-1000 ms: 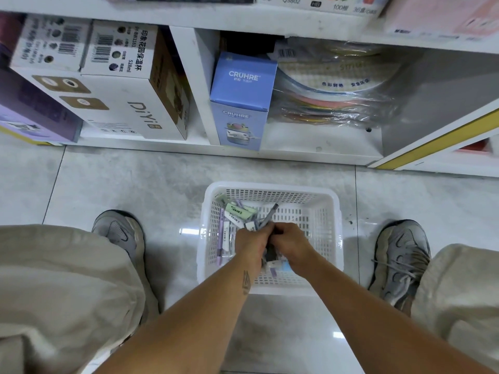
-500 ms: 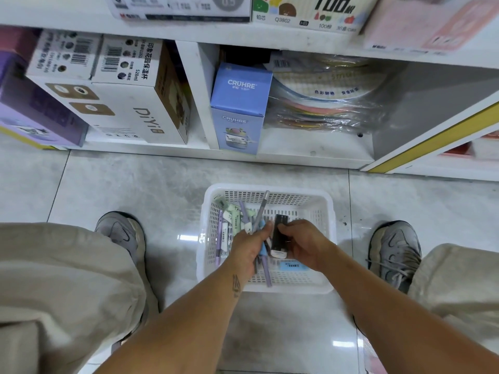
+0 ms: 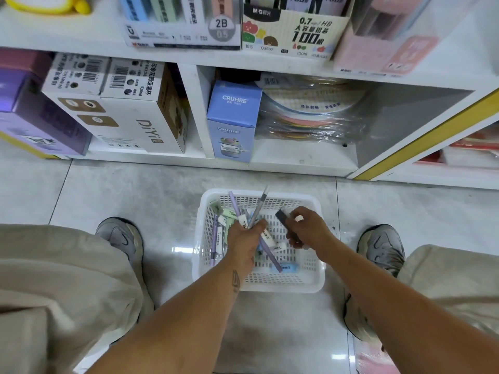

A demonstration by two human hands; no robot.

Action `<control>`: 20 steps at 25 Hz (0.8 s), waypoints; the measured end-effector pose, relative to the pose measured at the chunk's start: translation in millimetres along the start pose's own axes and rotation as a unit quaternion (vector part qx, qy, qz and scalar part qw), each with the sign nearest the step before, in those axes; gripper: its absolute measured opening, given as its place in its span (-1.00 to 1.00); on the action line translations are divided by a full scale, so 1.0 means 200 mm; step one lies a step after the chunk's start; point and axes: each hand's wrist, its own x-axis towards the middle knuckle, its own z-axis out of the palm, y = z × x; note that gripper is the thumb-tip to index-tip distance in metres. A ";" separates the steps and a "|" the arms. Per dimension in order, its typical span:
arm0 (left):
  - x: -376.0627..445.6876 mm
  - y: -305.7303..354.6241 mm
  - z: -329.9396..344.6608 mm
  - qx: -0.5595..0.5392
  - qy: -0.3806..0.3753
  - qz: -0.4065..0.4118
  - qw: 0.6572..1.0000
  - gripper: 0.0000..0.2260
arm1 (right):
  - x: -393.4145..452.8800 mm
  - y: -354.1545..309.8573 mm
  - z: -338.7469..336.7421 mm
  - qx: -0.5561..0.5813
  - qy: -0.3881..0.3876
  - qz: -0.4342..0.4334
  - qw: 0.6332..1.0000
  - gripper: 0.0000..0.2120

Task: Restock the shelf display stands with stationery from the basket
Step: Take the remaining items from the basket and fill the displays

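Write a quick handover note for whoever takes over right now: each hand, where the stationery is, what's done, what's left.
Left hand: grips a bunch of pens over the white basket.
Right hand: holds a small black case above the basket.
Basket: on the floor between the feet, with erasers and a purple pen inside.
Done: a handful gathered.
Left: place it in the display stands on the shelf above, then empty the basket.

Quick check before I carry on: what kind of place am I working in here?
Most likely a stationery shop aisle: white shelves hold retail display boxes of pencil leads and boxed cups, and a white basket of pens and erasers sits on the tiled floor.
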 end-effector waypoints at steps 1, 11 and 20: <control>-0.02 0.02 0.00 -0.002 -0.009 -0.004 1.000 -0.72 | -0.01 0.00 -0.02 -0.008 -0.001 -0.003 1.000 -0.76; -0.38 0.37 0.04 0.068 -0.133 0.035 0.988 -0.72 | -0.28 -0.24 -0.27 -0.009 -0.085 -0.002 0.996 -0.81; -1.03 0.99 0.03 0.127 -0.243 0.165 0.947 -0.77 | -0.86 -0.91 -0.67 -0.222 -0.020 -0.281 0.933 -0.79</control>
